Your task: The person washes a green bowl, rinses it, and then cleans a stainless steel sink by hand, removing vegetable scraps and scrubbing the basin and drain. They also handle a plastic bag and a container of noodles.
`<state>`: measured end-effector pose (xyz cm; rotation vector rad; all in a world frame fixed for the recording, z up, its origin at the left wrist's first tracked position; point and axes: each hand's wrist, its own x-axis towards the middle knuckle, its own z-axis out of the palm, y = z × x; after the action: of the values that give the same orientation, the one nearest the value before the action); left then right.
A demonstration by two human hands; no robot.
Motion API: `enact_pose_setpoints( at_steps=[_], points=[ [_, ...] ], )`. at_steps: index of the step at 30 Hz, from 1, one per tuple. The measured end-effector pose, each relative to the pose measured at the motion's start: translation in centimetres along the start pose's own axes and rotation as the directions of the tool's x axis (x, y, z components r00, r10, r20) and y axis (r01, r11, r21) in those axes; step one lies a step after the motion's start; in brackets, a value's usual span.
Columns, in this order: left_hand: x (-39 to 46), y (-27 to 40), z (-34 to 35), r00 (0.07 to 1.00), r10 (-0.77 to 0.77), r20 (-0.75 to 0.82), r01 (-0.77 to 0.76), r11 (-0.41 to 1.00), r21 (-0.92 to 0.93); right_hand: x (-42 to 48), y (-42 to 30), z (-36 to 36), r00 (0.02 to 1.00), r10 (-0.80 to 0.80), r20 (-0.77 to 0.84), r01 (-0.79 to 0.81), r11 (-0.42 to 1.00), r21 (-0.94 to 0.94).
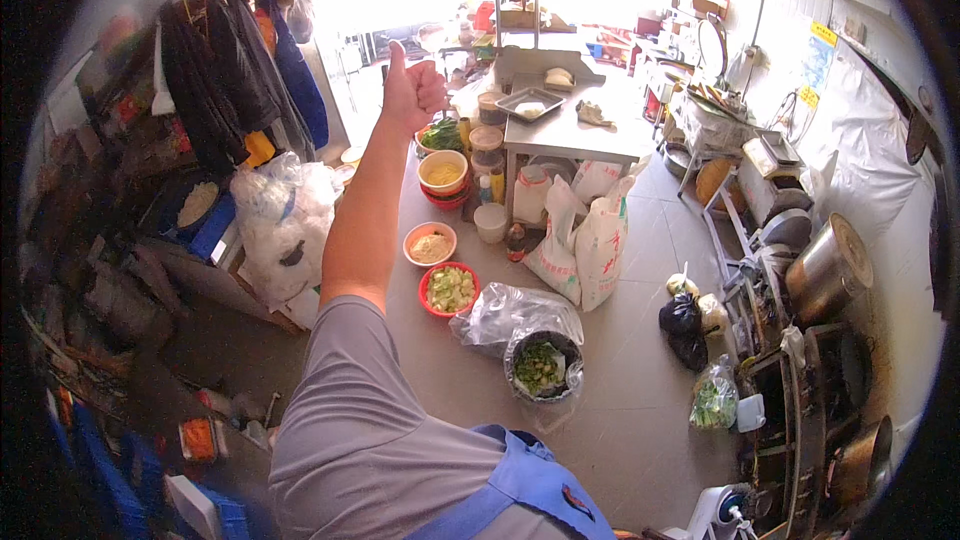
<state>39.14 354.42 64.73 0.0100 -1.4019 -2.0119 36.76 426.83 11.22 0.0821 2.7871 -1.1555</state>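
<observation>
My left arm reaches straight ahead, with my left hand (411, 92) raised in a thumbs-up. Its fingers are curled shut, and nothing shows in them. My right hand is out of view. Beyond and below the left hand are a bowl of leafy greens (441, 136) and a stacked bowl with yellow contents (442, 171). Nearer on the floor stand a bowl of pale crumbly food (430, 247) and a red basket of cut green vegetables (450, 290). Before me is a bag-lined bin (543, 366) holding green scraps, with clear plastic sheeting (517, 311) beside it.
A steel table (562, 136) bears a metal tray (530, 103). White printed sacks (602, 251) lean at its front. Jackets (225, 67) hang at left above a large plastic bag (281, 221). Tied bags (682, 326) and a tall metal pot (830, 266) line the right side.
</observation>
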Motion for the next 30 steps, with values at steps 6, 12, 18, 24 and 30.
enact_pose_setpoints(
  at_steps=[6, 12, 18, 24, 30],
  points=[
    [-0.3, -1.3, 2.8, 0.999, -0.013, 0.041, 0.013, 1.000, -0.004, 0.5, 2.5, -2.4, 0.999, 0.034, 0.025, -0.033, 0.999, -0.009],
    [4.5, -4.0, 2.4, 0.938, 0.056, 0.343, -0.019, 0.994, -0.111, -1.3, 7.7, -4.9, 0.990, 0.144, -0.013, -0.144, 0.989, -0.039],
    [9.2, -10.8, -0.2, 0.990, -0.028, 0.139, 0.001, 0.981, 0.194, -10.2, 16.6, -10.8, 0.913, 0.407, 0.004, -0.406, 0.912, -0.046],
    [-1.1, -25.6, -4.8, 0.926, -0.362, -0.106, 0.158, 0.116, 0.981, -13.7, 19.8, -14.4, 0.829, 0.559, -0.009, -0.558, 0.829, 0.023],
    [-37.4, -39.3, -10.2, 0.160, -0.883, -0.441, -0.026, -0.450, 0.893, -8.0, 19.6, -9.5, 0.861, 0.506, 0.049, -0.507, 0.862, 0.005]
  ],
)
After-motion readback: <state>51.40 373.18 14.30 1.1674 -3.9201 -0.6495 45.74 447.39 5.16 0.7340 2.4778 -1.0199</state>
